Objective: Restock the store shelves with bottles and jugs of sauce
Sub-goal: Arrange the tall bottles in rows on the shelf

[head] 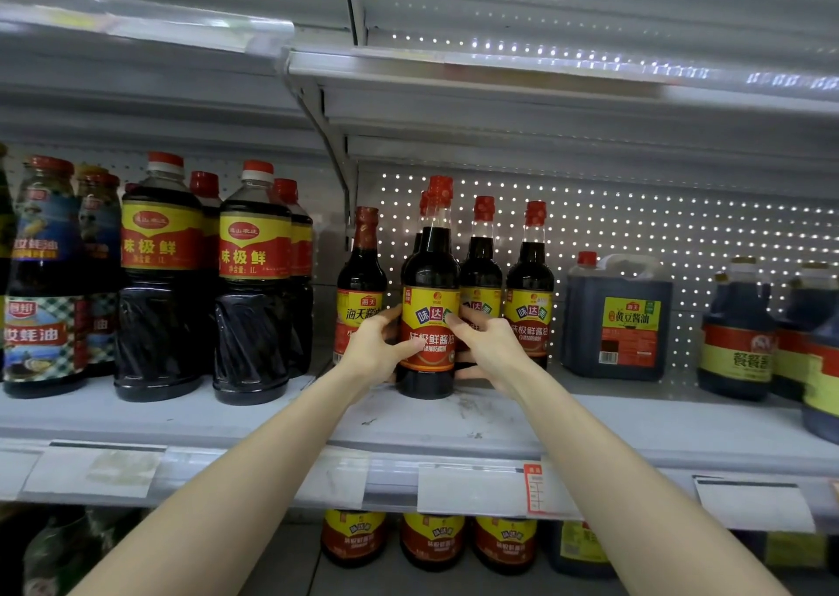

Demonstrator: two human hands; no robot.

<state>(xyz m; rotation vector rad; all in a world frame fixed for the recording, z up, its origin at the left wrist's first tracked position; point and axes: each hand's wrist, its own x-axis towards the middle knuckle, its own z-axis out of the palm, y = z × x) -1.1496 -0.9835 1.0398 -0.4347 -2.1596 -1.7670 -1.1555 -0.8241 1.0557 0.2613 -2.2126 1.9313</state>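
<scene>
A dark soy sauce bottle [429, 323] with a red cap and a yellow and red label stands upright near the front of the grey shelf [454, 418]. My left hand [377, 346] wraps its left side, thumb on the label. My right hand [486, 346] wraps its right side, thumb on the label's upper part. Behind it stand two like bottles [481, 268] [531, 277], and another sits hidden directly behind. A different sauce bottle [361, 273] stands just left of my left hand.
Large 1L sauce bottles [254, 286] and oyster sauce bottles [45, 277] fill the left bay. A jug of soy sauce [622, 318] and round jugs [737, 332] stand to the right. A shelf hangs overhead [454, 69]. More bottles [431, 541] sit on the shelf below.
</scene>
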